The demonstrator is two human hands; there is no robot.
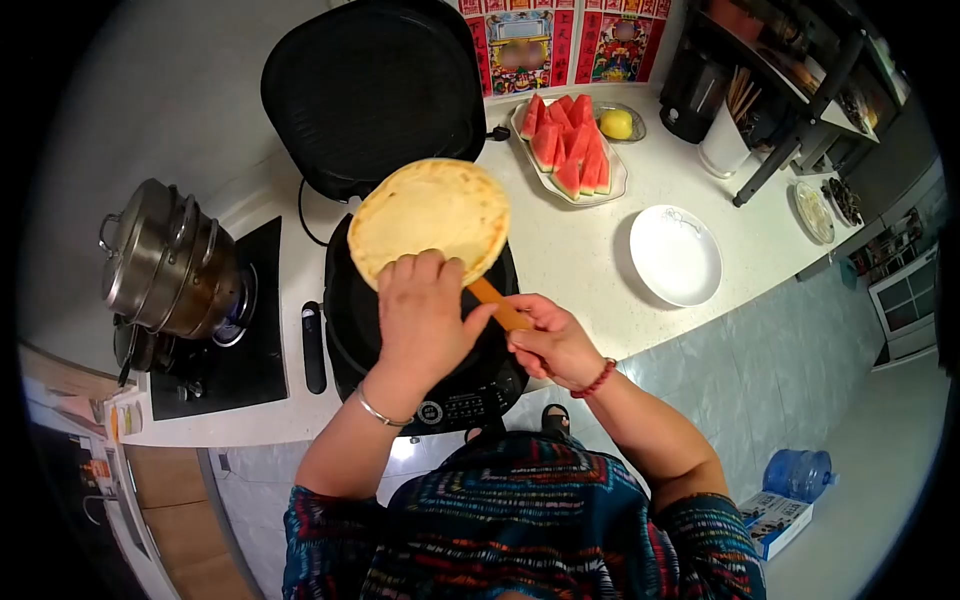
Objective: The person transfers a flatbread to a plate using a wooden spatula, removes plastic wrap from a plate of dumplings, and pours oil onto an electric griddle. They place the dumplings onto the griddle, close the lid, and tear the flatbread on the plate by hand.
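The left hand (425, 310) lies palm down with its fingers together over the near edge of a round flatbread (430, 212), its thumb spread wide towards four o'clock of them. The right hand (552, 342) is closed around the handle of an orange spatula (495, 302). The spatula's far end is hidden at the bread, so how far it reaches beneath cannot be told.

The bread is held above the open griddle (350, 325), its far part overlapping the hinge side and the raised lid (370, 95) in view. It lies at twelve o'clock from the left hand, which touches it and is the nearer; from the right hand it lies between ten and eleven o'clock. Being round, it has no clear long axis and points no particular way. The spatula's long axis runs from four towards ten o'clock, pointing from the right hand to the bread's near right edge.

On the pale tabletop (590, 260), a white bowl (676, 256) sits at two o'clock from the right hand, apart from it. Near twelve o'clock is a plate (602, 200) of watermelon wedges (566, 150), with a yellow fruit (616, 124) just beside it. At ten o'clock from the left hand, a steamer pot (165, 260) stands on the stove (255, 375).
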